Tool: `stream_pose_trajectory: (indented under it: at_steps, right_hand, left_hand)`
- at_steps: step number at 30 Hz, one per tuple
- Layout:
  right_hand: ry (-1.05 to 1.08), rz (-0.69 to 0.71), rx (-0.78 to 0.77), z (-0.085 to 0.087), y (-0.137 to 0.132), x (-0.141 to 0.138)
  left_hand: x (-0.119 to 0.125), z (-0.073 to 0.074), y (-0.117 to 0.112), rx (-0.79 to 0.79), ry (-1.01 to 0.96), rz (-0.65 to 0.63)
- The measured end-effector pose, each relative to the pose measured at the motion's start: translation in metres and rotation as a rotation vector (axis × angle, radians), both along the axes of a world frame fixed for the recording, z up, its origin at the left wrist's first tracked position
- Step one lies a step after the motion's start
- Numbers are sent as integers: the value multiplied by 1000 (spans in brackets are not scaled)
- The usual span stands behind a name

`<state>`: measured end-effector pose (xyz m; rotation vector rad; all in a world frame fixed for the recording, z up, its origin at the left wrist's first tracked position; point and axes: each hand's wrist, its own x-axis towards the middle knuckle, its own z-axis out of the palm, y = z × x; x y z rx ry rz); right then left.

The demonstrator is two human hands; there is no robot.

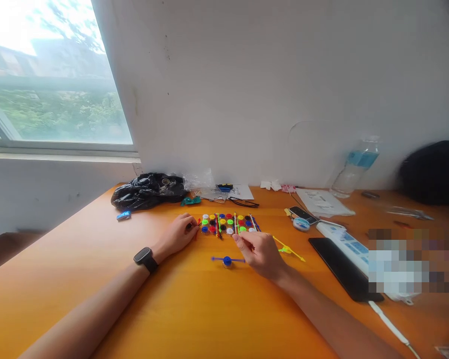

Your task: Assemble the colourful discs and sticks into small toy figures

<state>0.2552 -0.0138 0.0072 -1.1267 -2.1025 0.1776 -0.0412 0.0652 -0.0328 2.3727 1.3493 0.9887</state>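
Note:
Small round discs in white, red, yellow, green, blue and black stand in rows on the wooden table, with thin coloured arrow sticks lying between them. My left hand, with a black watch on its wrist, is at the left end of the rows. Its curled fingertips meet a red stick; whether they grip it is unclear. My right hand is closed at the near right side, covering part of the rows; what it pinches is hidden. Just left of it lies a blue arrow spinner. Beyond its knuckles sits a yellow arrow with a green disc.
A black plastic bag and clear wrapping lie at the back left, near a small blue item. Rightward are a black phone, a white power strip, a round tin and a clear bottle.

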Motion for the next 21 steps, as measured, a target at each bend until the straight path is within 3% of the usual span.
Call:
stream_pose_trajectory:
  at_steps: [8,21]
  right_hand:
    - [-24,-8,6,0,0,0]
    - [-41,0,-16,1,-1,0]
  left_hand:
    - [3,11,-8,-21,-30,15]
    - [4,6,-2,-11,-15,82]
